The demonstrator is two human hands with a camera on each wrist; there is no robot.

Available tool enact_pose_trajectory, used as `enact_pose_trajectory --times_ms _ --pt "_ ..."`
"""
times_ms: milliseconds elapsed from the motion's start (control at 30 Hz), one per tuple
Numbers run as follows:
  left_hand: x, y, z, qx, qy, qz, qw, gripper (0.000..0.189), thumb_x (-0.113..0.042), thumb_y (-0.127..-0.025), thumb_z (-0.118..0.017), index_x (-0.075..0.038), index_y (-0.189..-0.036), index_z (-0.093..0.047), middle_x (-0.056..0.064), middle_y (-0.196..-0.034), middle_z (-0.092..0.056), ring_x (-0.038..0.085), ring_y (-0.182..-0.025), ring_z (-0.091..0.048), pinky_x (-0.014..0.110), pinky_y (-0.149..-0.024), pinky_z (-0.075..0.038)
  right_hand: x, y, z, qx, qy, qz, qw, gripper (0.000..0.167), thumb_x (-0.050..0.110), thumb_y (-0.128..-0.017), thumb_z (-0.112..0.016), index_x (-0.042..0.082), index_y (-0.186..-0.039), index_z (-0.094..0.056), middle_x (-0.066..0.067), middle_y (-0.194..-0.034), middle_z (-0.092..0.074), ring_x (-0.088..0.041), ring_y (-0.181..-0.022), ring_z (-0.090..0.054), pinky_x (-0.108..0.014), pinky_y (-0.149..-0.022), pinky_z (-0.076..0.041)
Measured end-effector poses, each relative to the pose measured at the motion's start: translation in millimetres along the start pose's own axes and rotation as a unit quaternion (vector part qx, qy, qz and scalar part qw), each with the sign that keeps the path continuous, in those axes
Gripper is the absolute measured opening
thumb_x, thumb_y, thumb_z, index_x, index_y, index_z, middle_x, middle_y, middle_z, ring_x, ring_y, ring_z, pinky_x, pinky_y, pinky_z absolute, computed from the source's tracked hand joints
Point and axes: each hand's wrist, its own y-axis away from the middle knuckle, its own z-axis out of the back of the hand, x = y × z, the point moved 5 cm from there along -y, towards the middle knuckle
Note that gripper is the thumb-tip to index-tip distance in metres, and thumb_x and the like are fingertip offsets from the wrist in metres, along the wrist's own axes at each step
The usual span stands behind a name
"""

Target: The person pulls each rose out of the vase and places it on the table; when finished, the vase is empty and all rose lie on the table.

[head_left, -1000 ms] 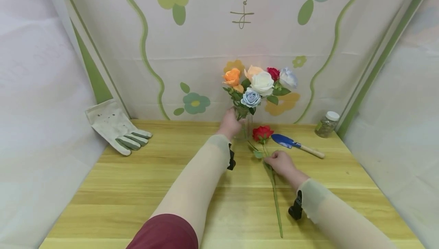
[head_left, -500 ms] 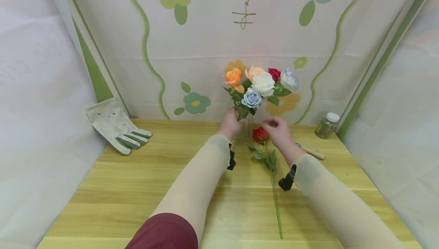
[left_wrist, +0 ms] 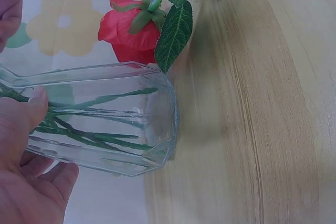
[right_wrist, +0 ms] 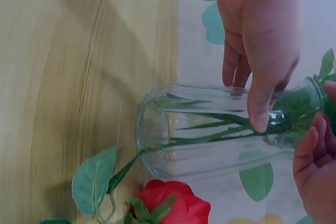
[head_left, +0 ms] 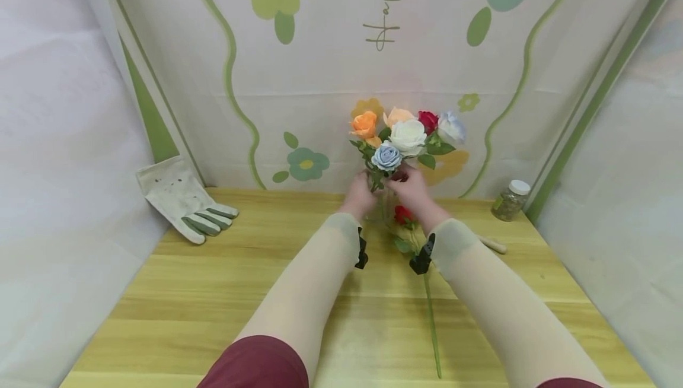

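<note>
My left hand (head_left: 358, 196) grips the clear glass vase (left_wrist: 149, 111) from the left, thumb across its front and fingers behind, as the left wrist view shows. Several green stems stand inside the vase. Above its mouth spread a light-blue rose (head_left: 386, 156), a white rose (head_left: 408, 137), an orange rose (head_left: 364, 124) and other blooms. With fingers curled, my right hand (head_left: 415, 193) is at the vase's mouth, just under the light-blue rose; I cannot tell whether it pinches a stem. A long-stemmed red rose (right_wrist: 176, 203) lies on the table beside the vase, partly hidden by my right wrist.
A white work glove (head_left: 184, 198) leans at the left wall. To the right, a trowel's wooden handle (head_left: 493, 244) shows from behind my right arm. A small jar (head_left: 510, 201) with a white lid stands at the back right. Patterned cloth (head_left: 320, 67) hangs behind the vase.
My right hand has left the red rose's stem on the table and moved up and left to the vase's mouth. The light-blue rose has shifted slightly left. My left hand keeps its grip.
</note>
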Motion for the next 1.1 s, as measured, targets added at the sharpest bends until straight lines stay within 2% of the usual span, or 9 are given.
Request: enact_pose_trajectory --times_ms 167,300,400,600,833,967,1100 --pt "-1.2 1.6 0.6 -0.002 0.006 0.002 1.0000 0.055 -0.009 -0.090 -0.073 -0.007 -0.139 -0.050 0.010 -0.132 -0.058 0.026 -0.123 -0.054 0.036 -0.105 -0.042 2.2 -2.2 -3.4 -0.048 -0.018 0.004 0.9987 0.020 0.004 -0.090 -0.067 -0.004 -0.107 -0.068 -0.012 -0.085 -0.059 -0.020 -0.076 -0.052 -0.027 -0.062 -0.045" --pt "-4.6 5.6 3.1 -0.003 0.014 0.000 0.9999 0.051 -0.008 -0.090 -0.073 -0.005 -0.136 -0.052 0.011 -0.126 -0.061 0.025 -0.118 -0.057 0.036 -0.101 -0.045 7.4 -2.8 -1.8 -0.081 -0.009 0.022 0.9964 0.010 0.002 -0.089 -0.064 -0.004 -0.096 -0.067 -0.010 -0.076 -0.055 -0.020 -0.068 -0.049 -0.028 -0.056 -0.042" --pt "-4.9 7.1 3.7 -0.003 0.010 -0.001 0.9999 0.054 -0.009 -0.090 -0.073 -0.005 -0.139 -0.050 0.011 -0.130 -0.059 0.026 -0.121 -0.055 0.037 -0.103 -0.043 12.4 -3.1 -0.3 -0.097 -0.015 0.034 0.9946 0.008 0.004 -0.089 -0.064 -0.003 -0.093 -0.067 -0.009 -0.072 -0.053 -0.020 -0.061 -0.048 -0.027 -0.051 -0.041" --pt "-3.8 8.0 3.5 -0.003 0.003 0.007 1.0000 0.065 -0.012 -0.092 -0.072 -0.002 -0.148 -0.040 0.015 -0.144 -0.048 0.028 -0.131 -0.046 0.038 -0.110 -0.036 32.1 0.0 1.2 -0.105 -0.038 0.066 0.9915 0.014 0.012 -0.092 -0.067 -0.001 -0.097 -0.069 -0.007 -0.073 -0.055 -0.017 -0.061 -0.051 -0.025 -0.052 -0.044" --pt "2.8 4.6 -1.8 0.013 0.013 0.044 0.9989 0.073 -0.018 -0.094 -0.070 -0.007 -0.154 -0.030 0.013 -0.156 -0.034 0.030 -0.138 -0.038 0.040 -0.112 -0.032 68.5 7.4 7.9 -0.114 -0.049 0.107 0.9865 0.020 0.024 -0.092 -0.073 0.005 -0.094 -0.071 -0.007 -0.072 -0.053 -0.018 -0.065 -0.049 -0.023 -0.052 -0.042" --pt "4.1 3.3 -3.5 0.020 0.015 0.040 0.9989 0.070 -0.020 -0.094 -0.069 -0.011 -0.154 -0.033 0.011 -0.154 -0.037 0.029 -0.137 -0.040 0.041 -0.111 -0.033 88.2 12.1 13.3 -0.109 -0.054 0.120 0.9853 0.019 0.021 -0.093 -0.072 0.003 -0.097 -0.072 -0.007 -0.072 -0.054 -0.017 -0.066 -0.048 -0.023 -0.053 -0.041" --pt "3.2 3.2 -3.3 0.020 0.027 0.019 0.9993 0.061 -0.016 -0.094 -0.069 -0.013 -0.148 -0.042 0.010 -0.145 -0.047 0.028 -0.131 -0.046 0.041 -0.108 -0.038 104.3 15.7 18.7 -0.103 -0.053 0.141 0.9833 0.019 0.018 -0.093 -0.071 0.000 -0.096 -0.071 -0.008 -0.072 -0.052 -0.018 -0.066 -0.046 -0.023 -0.054 -0.039"
